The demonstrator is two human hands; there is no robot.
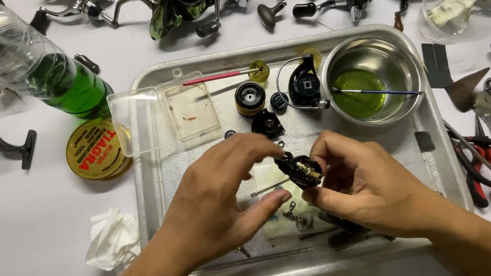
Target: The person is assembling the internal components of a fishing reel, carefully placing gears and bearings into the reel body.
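Step in hand: the person is working on a small black reel body [300, 170] over the metal tray [154, 170], which looks like the taking-apart or refitting of a fishing reel's inner parts.

Right hand [364, 182]: its fingers are pinching the reel body from the right and underneath, holding it just above a pale pad [267, 176] in the tray.

Left hand [216, 203]: thumb and forefinger are closing toward the reel body's left side, where a thin metal shaft [268, 186] is sticking out (whether they are truly gripping it I cannot tell).

Where the piece is: mid-tray, between both hands, raised off the pad.

Loose parts nearby: a black spool [250, 97], a rotor with bail wire [304, 85] and a small black cover [267, 123] are lying apart behind the hands.

Around: a steel bowl [398, 59] of green liquid is holding a thin tool, and a clear plastic box [162, 117] is lying open at the tray's left edge.

Next move calls for: by my judgement, a steady right-hand hold while the left is easing the shaft straight along its axis, keeping tiny pieces over the tray.
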